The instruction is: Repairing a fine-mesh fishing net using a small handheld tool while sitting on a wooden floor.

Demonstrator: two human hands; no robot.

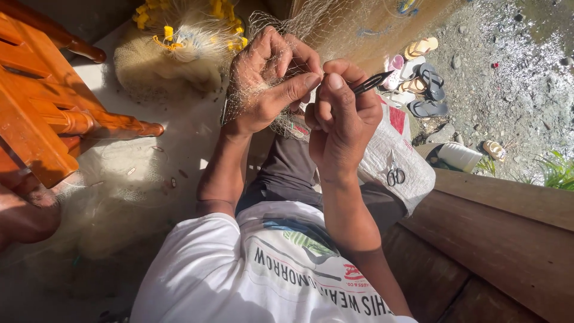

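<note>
Pale fishing net (179, 179) is bunched in the clenched left hand (269, 78); the right hand (341, 113) grips a dark netting needle (372, 82) beside it.

Pale translucent net (179, 54) with yellow floats (224, 12), orange-brown wooden chair (42, 113), white printed shirt (239, 275).

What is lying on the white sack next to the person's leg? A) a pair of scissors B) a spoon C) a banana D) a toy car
A: a pair of scissors with dark round handles lies on the white sack, beside the right hand.
</note>
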